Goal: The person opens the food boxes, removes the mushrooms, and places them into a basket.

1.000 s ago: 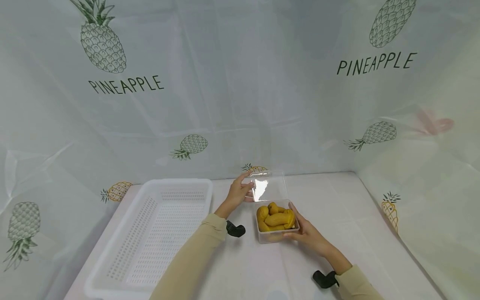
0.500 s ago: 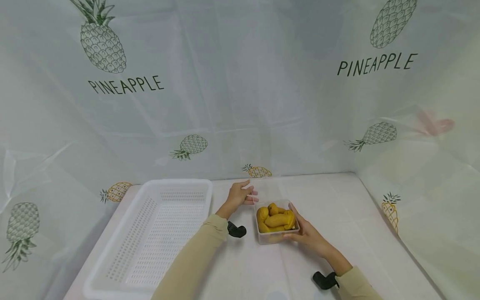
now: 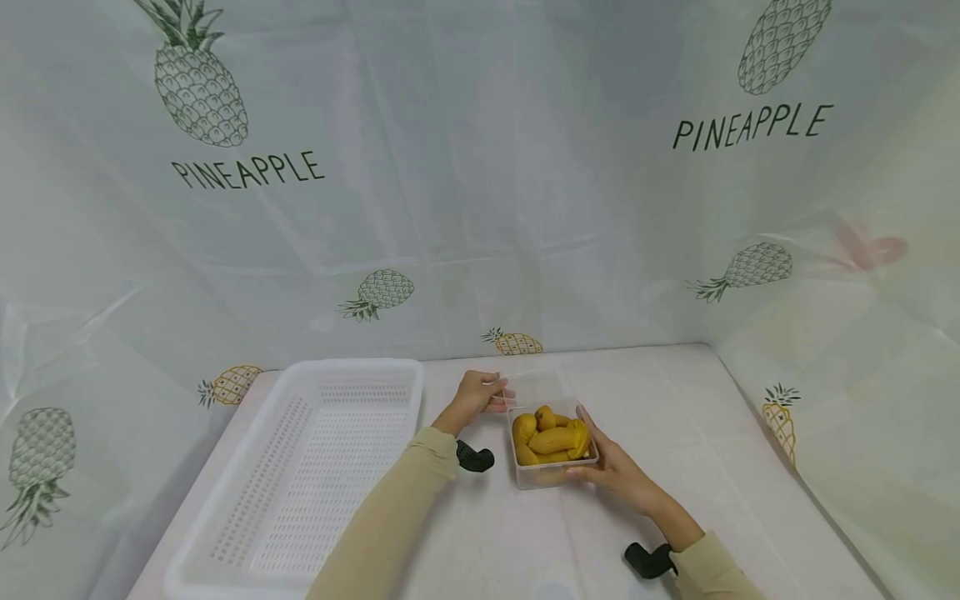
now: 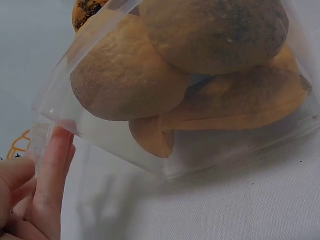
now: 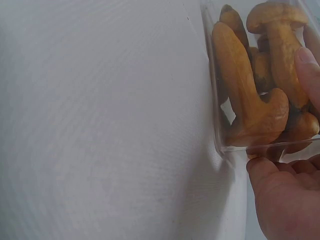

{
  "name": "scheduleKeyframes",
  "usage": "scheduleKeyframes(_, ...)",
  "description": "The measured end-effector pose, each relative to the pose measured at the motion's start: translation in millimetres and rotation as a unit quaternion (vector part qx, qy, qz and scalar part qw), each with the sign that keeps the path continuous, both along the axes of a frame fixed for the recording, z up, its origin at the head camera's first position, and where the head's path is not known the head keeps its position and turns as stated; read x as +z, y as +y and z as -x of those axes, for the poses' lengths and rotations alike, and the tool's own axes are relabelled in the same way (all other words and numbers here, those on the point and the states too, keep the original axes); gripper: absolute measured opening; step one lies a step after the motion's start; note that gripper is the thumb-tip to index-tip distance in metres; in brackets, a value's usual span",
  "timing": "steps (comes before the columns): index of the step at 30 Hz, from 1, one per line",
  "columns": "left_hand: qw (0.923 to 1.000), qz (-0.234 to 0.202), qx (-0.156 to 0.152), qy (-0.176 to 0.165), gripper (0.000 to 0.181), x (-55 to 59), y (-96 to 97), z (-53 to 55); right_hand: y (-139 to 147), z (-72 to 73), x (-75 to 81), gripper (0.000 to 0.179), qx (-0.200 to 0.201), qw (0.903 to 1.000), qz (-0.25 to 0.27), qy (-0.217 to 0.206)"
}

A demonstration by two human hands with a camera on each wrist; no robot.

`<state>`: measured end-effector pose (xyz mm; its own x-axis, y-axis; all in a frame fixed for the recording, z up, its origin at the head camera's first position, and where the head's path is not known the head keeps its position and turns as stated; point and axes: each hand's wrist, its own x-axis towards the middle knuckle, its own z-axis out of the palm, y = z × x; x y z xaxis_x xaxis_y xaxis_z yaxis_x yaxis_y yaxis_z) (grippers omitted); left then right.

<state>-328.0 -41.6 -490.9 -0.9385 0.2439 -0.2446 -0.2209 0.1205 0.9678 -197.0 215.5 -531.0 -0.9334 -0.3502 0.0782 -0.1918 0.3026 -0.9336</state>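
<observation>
A clear plastic box (image 3: 529, 477) stands on the table, filled with several brownish-yellow mushrooms (image 3: 555, 439). Its clear lid (image 3: 542, 386) stands out behind the box's far edge, faint against the pale cloth. My left hand (image 3: 477, 392) pinches the lid's left edge between thumb and fingers; in the left wrist view, a fingertip (image 4: 61, 131) lies against the clear plastic. Round the right side of the box curls my right hand (image 3: 618, 473). In the right wrist view, its thumb (image 5: 307, 70) lies over the side wall and the other fingers bend under the near corner.
A white perforated plastic basket (image 3: 405, 371) stands on the left of the table, beside my left forearm. The white-covered table (image 3: 675, 417) meets a pineapple-print curtain (image 3: 480, 208) behind and at both sides. Black straps (image 3: 476, 457) hang at the wrists.
The lid's top edge has come down and its bright glare is gone. My left hand has sunk slightly with it. The right hand and the box have stayed in place.
</observation>
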Motion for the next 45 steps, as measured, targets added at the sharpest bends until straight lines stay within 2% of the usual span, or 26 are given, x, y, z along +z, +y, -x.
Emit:
scheduleKeyframes(8, 0.9993, 0.004, 0.007, -0.035, 0.035, -0.6, -0.9, -0.8, -0.7, -0.5, -0.5, 0.100, 0.000, 1.0000, 0.003, -0.006)
scheduleKeyframes(13, 0.9981, 0.014, 0.014, -0.058, 0.038, -0.1, 0.3, -0.9, -0.2, -0.5, -0.9, 0.098, -0.001, 1.0000, -0.008, 0.000)
scheduleKeyframes(16, 0.9979, 0.018, 0.013, -0.060, 0.041, 1.1, 0.9, -1.6, 0.2, -0.5, -0.3, 0.098, -0.005, 0.9999, -0.012, 0.001)
scheduleKeyframes(22, 0.9986, 0.009, 0.014, -0.051, 0.046, 4.0, 2.0, -4.3, 0.0, -0.3, 0.1, 0.098, -0.003, 1.0000, -0.007, 0.000)
scheduleKeyframes(30, 0.9997, 0.005, 0.017, -0.019, 0.048, 5.3, 2.2, -6.0, 0.1, -0.5, -0.7, 0.099, 0.001, 1.0000, -0.001, 0.001)
scheduleKeyframes(37, 0.9991, -0.002, 0.042, -0.009, 0.047, 9.2, 4.7, -4.1, 0.2, -0.6, -0.9, 0.098, 0.001, 1.0000, -0.002, 0.005)
scheduleKeyframes(41, 0.9976, 0.024, 0.065, 0.003, 0.045, 12.3, 7.5, -3.1, 0.2, -0.2, -0.7, 0.099, 0.001, 1.0000, 0.001, 0.006)
scheduleKeyframes(45, 0.9933, 0.075, 0.075, 0.047, 0.049, 17.9, 8.1, -5.4, 0.1, -0.2, -0.7, 0.098, 0.001, 0.9999, -0.001, 0.010)
